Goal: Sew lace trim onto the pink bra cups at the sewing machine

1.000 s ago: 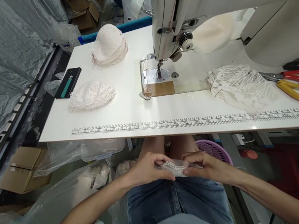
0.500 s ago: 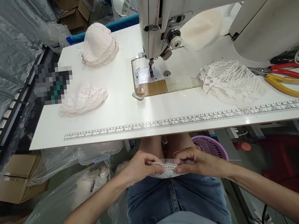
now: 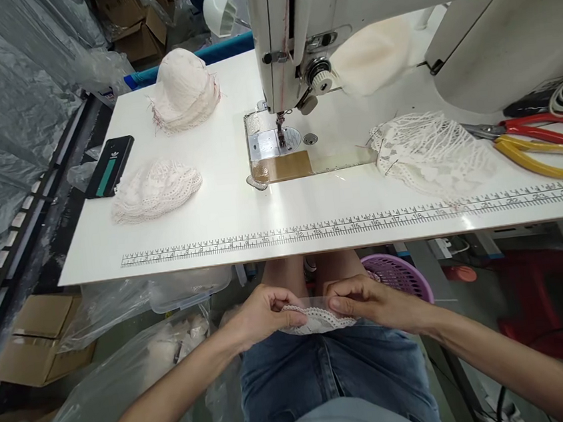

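A small piece of white lace (image 3: 318, 320) with a scalloped edge is stretched between my hands, over my lap and below the table's front edge. My left hand (image 3: 276, 313) pinches its left end between thumb and fingers. On the other side my right hand (image 3: 359, 301) grips the upper right part, fingers curled and thumb pressed on the edge. The sewing machine (image 3: 276, 90) stands on the table beyond my hands, with its needle over the metal plate (image 3: 267, 144). A pile of lace pieces (image 3: 156, 190) lies left of the machine.
Cream fabric cups (image 3: 183, 90) are stacked at the back left, near a phone (image 3: 110, 167). More lace (image 3: 426, 155) and red and yellow scissors (image 3: 540, 137) lie at the right. A printed ruler (image 3: 284, 236) runs along the front edge. Below stands a purple basket (image 3: 404, 277).
My right hand has shifted slightly along the lace edge, and more of the lace shows beneath its fingers. My left hand keeps its pinch. The view has moved slightly.
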`<state>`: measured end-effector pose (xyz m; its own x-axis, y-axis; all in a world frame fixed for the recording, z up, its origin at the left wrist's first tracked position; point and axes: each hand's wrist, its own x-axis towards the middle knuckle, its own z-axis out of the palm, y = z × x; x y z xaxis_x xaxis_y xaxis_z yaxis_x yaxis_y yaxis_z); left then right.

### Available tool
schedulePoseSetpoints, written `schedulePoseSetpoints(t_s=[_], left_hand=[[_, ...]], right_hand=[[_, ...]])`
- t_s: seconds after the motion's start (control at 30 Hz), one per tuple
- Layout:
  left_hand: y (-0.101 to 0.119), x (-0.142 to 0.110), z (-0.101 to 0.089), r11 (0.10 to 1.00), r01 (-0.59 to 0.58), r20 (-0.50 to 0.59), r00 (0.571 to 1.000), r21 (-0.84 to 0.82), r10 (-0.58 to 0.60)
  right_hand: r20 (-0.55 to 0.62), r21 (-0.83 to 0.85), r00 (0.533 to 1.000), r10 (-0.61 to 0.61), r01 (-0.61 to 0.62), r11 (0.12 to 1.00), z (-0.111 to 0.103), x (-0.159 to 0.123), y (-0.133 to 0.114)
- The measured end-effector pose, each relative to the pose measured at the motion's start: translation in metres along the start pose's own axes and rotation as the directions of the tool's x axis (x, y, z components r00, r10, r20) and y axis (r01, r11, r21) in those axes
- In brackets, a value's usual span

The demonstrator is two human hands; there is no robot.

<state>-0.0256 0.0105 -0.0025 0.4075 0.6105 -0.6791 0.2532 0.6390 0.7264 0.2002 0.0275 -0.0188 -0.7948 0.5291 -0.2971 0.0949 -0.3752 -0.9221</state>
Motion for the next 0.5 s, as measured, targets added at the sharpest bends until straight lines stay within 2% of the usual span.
schedulePoseSetpoints(t_s=[0.33, 0.5], left_hand=[[0.005, -0.006, 0.000, 0.997, -0.014, 0.042, 0.999, 0.081, 0.011], [0.021, -0.011, -0.006, 0.973, -0.058, 0.151, 0.988, 0.224, 0.024]], right_hand=[[0.038, -0.061, 0.995, 0.087, -0.085, 0.995, 0.003, 0.005, 0.003], [0.073, -0.135, 0.995, 0.062, -0.052, 0.989, 0.005, 0.006, -0.008]])
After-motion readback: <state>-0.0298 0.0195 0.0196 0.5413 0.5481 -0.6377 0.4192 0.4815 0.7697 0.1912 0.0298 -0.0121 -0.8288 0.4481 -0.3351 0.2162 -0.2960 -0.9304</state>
